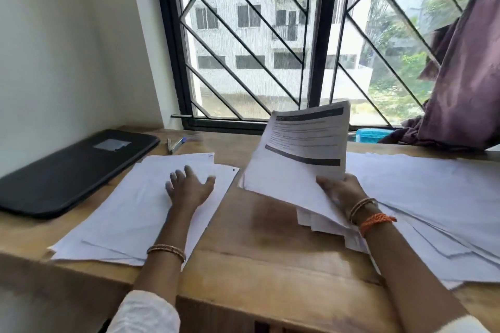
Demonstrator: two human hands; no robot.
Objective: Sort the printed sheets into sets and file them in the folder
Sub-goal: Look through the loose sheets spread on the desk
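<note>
Midway: right grip (pixel 342 192) pinching printed sheets (pixel 300 154); left grip (pixel 189 186) flat on sorted pile (pixel 130 211); folder (pixel 67 170) beyond, unfilled.

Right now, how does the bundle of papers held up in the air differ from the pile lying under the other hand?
The raised bundle is tilted up off the desk, gripped by the right hand; the left pile lies flat with the left hand resting open on it. The raised bundle's top sheet shows printed text and dark bars; the left pile's top looks blank. Both are loosely stacked white sheets.
</note>
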